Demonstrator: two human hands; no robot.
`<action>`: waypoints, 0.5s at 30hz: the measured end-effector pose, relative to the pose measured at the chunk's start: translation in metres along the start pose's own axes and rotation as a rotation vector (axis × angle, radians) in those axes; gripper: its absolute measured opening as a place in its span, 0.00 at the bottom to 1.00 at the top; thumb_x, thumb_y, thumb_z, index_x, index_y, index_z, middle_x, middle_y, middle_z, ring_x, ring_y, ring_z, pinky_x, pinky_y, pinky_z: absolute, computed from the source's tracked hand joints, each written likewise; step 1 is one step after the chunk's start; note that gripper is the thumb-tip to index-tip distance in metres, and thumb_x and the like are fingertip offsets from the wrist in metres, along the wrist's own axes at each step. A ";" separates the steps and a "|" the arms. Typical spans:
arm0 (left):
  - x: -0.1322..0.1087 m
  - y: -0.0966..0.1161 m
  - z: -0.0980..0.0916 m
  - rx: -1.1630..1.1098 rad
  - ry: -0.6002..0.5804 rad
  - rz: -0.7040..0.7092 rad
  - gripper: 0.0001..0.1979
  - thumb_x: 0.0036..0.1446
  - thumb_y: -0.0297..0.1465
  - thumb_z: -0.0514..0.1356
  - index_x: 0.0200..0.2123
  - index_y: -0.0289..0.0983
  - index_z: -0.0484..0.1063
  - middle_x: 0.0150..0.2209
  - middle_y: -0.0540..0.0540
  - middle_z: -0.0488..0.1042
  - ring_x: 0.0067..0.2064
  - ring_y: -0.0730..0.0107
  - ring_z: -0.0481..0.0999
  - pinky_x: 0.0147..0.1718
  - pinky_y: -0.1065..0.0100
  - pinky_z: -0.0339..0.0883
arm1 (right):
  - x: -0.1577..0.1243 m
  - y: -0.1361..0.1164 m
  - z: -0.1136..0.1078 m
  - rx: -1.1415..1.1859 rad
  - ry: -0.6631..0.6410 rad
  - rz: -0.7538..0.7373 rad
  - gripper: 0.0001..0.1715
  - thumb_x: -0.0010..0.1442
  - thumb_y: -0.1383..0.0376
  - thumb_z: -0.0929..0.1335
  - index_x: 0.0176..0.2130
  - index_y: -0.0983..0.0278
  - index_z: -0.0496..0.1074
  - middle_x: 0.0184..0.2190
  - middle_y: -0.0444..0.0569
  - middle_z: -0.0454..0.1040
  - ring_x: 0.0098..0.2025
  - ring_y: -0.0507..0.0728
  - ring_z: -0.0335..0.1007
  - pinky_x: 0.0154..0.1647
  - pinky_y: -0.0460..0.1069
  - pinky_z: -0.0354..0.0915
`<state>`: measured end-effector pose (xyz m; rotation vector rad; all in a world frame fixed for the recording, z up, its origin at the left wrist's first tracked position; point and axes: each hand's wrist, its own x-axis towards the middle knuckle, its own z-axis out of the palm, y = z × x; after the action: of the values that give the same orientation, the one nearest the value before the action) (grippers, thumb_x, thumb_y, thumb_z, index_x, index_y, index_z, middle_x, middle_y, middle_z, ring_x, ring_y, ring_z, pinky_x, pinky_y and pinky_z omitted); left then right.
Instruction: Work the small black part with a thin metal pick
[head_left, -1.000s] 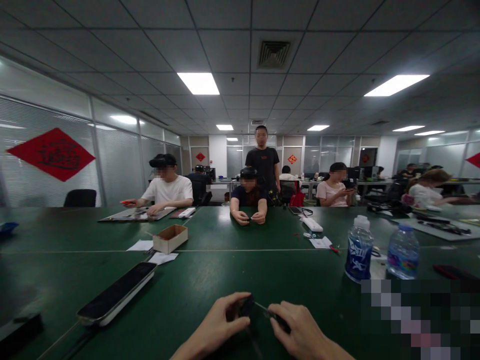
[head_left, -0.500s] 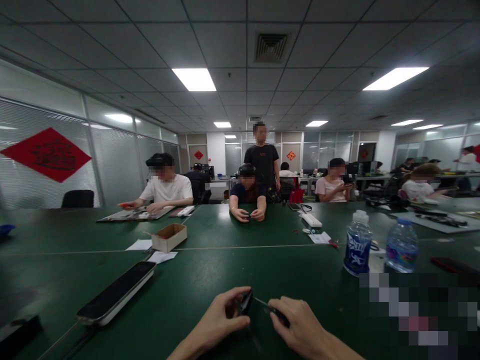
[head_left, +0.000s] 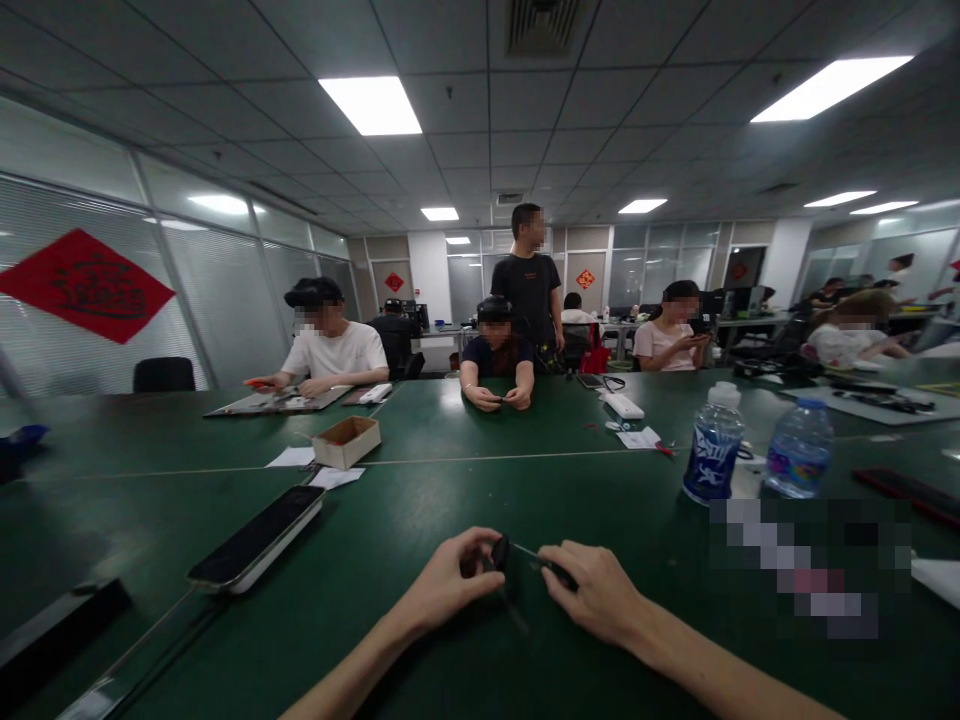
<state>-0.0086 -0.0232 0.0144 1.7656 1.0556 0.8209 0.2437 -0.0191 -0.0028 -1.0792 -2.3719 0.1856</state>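
Note:
My left hand pinches a small black object between thumb and fingers, low over the green table. My right hand grips a thin metal pin with a dark end, and its tip meets the black object. A thin dark strand hangs below my hands. The object is too small and partly hidden to name more closely.
A black-topped white power strip lies left of my hands. Two plastic bottles stand at right, near a pixelated patch. Farther off are a cardboard box, papers, and seated co-workers at the table.
The whole scene sits higher in the picture and more of my forearms shows, so the view has tipped down. My hands keep the same hold on the black object and pin.

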 end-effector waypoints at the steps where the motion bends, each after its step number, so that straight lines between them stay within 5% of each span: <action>1: 0.000 0.000 0.000 0.004 -0.002 -0.005 0.27 0.49 0.37 0.63 0.52 0.36 0.64 0.39 0.47 0.70 0.32 0.72 0.66 0.31 0.71 0.58 | 0.000 0.000 0.000 0.001 -0.004 -0.004 0.12 0.63 0.63 0.61 0.46 0.59 0.68 0.30 0.45 0.68 0.28 0.51 0.63 0.29 0.45 0.55; 15: 0.000 -0.002 -0.006 0.051 -0.022 0.013 0.25 0.48 0.38 0.64 0.49 0.39 0.65 0.42 0.47 0.70 0.34 0.71 0.67 0.32 0.71 0.58 | 0.001 -0.001 -0.004 0.039 -0.031 -0.056 0.12 0.64 0.64 0.61 0.46 0.61 0.68 0.31 0.45 0.68 0.28 0.50 0.62 0.29 0.44 0.56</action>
<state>-0.0138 -0.0205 0.0147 1.8220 1.0600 0.7879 0.2448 -0.0192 0.0008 -0.9980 -2.4128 0.2287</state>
